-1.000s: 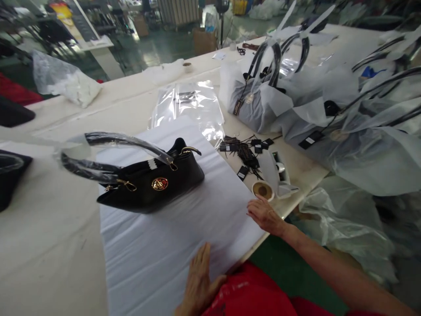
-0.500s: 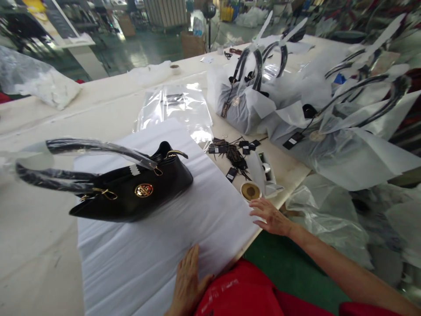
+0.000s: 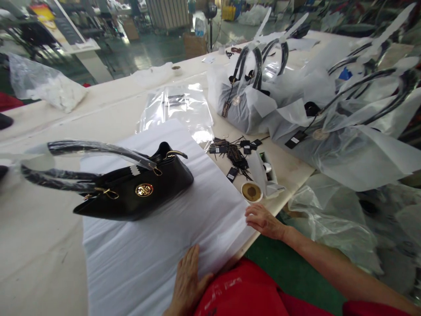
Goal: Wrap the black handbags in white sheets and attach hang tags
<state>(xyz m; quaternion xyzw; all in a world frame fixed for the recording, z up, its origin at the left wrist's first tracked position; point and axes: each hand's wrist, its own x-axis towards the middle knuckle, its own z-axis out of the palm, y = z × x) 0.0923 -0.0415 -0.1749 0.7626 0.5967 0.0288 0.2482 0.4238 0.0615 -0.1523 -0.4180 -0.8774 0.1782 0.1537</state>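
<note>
A black handbag (image 3: 144, 202) with a round gold emblem lies on a sheet of white paper (image 3: 210, 237), its handles wrapped in clear film and pointing left. My left hand (image 3: 189, 281) rests flat on the paper's near edge, fingers together and stretched out, thumb apart. At the paper's right corner, my right hand (image 3: 263, 220) has its fingers curled closed on the paper edge. Just beyond that hand stands a roll of tape (image 3: 251, 192). Black tags (image 3: 236, 157) with cords lie in a pile past the roll.
Paper-wrapped bags (image 3: 243, 105) with upright handles stand at the back right. Clear plastic sleeves (image 3: 176, 107) lie behind the white paper. A small open box (image 3: 271, 173) sits near the table's right edge. Plastic sheeting (image 3: 329, 210) hangs or lies beyond that edge.
My right hand has moved slightly left and its spread fingers have closed at the paper's corner. My left hand has stayed in place. The handbag lies as before.
</note>
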